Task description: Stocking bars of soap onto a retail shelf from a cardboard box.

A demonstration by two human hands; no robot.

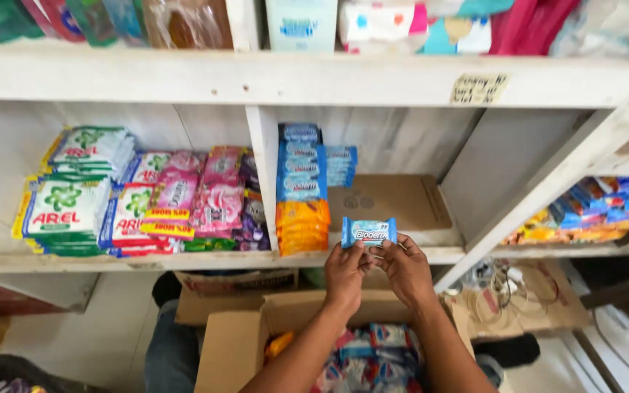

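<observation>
- I judge the shelving step in hand: left hand [345, 273] and right hand [404, 268] pinch a blue soap bar [368, 231] before the shelf [402, 256].
- Next move calls for setting it by the blue stack [301, 164], at 11 o'clock.

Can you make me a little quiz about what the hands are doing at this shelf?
1. True or false: both hands hold the small blue soap packet.
2. What lies flat on the shelf behind the packet? A) brown cardboard B) a green bottle C) a red cup
3. Which colour are the packets stacked under the blue stack?

Key
1. True: the left hand and the right hand each pinch a lower edge.
2. A, the cardboard.
3. Orange.
</observation>
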